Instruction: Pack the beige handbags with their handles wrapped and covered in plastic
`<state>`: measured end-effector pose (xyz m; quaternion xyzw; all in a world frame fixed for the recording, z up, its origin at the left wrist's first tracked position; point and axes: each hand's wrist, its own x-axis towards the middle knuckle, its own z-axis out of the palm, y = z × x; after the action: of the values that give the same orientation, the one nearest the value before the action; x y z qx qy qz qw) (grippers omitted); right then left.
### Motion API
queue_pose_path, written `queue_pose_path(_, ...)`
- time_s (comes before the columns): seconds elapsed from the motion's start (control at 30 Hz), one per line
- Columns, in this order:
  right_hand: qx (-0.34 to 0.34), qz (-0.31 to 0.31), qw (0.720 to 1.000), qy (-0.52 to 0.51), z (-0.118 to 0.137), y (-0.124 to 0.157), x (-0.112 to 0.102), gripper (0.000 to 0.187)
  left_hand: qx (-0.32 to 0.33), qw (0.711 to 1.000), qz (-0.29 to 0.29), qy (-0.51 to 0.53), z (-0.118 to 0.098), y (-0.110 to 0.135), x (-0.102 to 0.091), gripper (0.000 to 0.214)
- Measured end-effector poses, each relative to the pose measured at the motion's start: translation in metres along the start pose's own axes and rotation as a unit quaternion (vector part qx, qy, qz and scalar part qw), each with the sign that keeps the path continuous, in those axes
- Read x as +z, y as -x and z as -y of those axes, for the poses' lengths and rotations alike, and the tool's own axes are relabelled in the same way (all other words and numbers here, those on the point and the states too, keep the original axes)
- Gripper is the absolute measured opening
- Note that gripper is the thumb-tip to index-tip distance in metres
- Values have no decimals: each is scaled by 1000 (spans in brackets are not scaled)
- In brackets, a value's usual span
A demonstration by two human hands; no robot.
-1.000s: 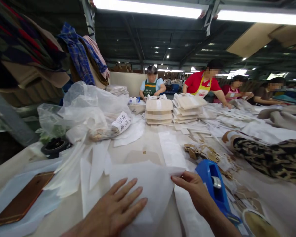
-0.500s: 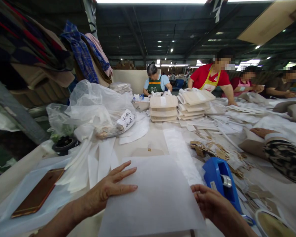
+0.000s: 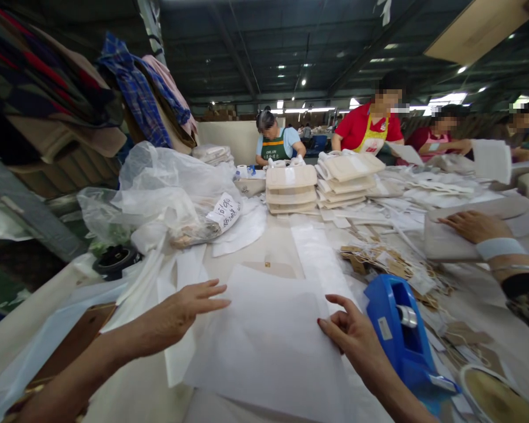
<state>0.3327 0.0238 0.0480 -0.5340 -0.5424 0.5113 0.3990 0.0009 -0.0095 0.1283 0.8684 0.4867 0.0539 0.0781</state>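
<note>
A thin white translucent sheet (image 3: 268, 335) lies in front of me over a beige flat piece (image 3: 280, 270) with a small gold fitting, whose far edge peeks out beyond the sheet. My left hand (image 3: 189, 308) is at the sheet's left edge, fingers stretched out and open. On the other side my right hand (image 3: 352, 332) has its thumb and index finger apart at the sheet's right edge, the other fingers curled. Whether either hand presses on the sheet I cannot tell. A blue tape dispenser (image 3: 397, 335) stands just right of my right hand.
A phone (image 3: 73, 343) lies at left, near white strips (image 3: 189, 267) and a plastic bag (image 3: 158, 188). Stacked beige pieces (image 3: 291, 194) stand ahead. Cardboard tags (image 3: 388, 261) with strings spread at right. A co-worker's hand (image 3: 476, 226) rests on a beige piece; other people work behind.
The sheet has shifted slightly and lies more loosely. My right hand has moved up along its right edge and spread its fingers; my left hand has drawn back left. The co-worker's piece at right now lies flat.
</note>
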Motion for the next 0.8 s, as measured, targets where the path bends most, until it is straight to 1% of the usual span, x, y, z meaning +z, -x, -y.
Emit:
queue_pose_path(0.07,-3,4,1000,0,2,-2,1,55,-30,998,-55,11,-11,-14,-6,41)
queue_pose_path(0.1,-5,6,1000,0,3,-3,2,55,-27,997,-74,15,-18,-24,-7,37)
queue_pose_path(0.13,-6,7,1000,2,4,-4,3,55,-14,997,-79,15,-25,-35,-4,34)
queue_pose_path(0.2,-10,8,1000,15,6,-6,4,55,11,999,-44,-8,-36,-56,7,33)
queue_pose_path(0.27,-11,8,999,39,5,-7,4,55,6,999,5,-47,-40,-71,25,37)
queue_pose_path(0.37,-18,6,995,93,4,-9,0,49,-18,996,46,-73,-37,-75,48,47)
queue_pose_path(0.4,-31,-4,991,129,6,-9,-1,46,-24,996,53,-70,-36,-74,54,49)
queue_pose_path(0.43,-58,-22,983,174,9,-9,-1,43,-28,996,58,-64,-35,-72,57,49)
queue_pose_path(0.47,-99,-43,968,227,15,-8,1,39,-32,996,61,-59,-35,-70,59,49)
queue_pose_path(0.5,-149,-58,947,280,22,-8,4,37,-36,996,61,-55,-36,-68,60,49)
queue_pose_path(0.53,-200,-58,922,327,29,-8,9,35,-38,996,60,-53,-36,-67,60,49)
queue_pose_path(0.57,-244,-37,897,366,37,-8,16,34,-40,996,56,-51,-37,-67,60,48)
queue_pose_path(0.6,-274,2,875,398,43,-9,24,34,-44,996,53,-50,-38,-66,60,47)
queue_pose_path(0.63,-289,49,855,429,48,-10,33,32,-49,996,50,-49,-39,-66,61,46)
queue_pose_path(0.7,-283,120,815,492,48,-13,50,27,-56,996,47,-46,-39,-67,64,46)
queue_pose_path(0.73,-270,135,796,524,43,-15,56,27,-60,996,47,-43,-38,-67,66,46)
queue_pose_path(0.8,-241,140,773,570,29,-17,64,40,-67,996,45,-33,-36,-66,71,47)
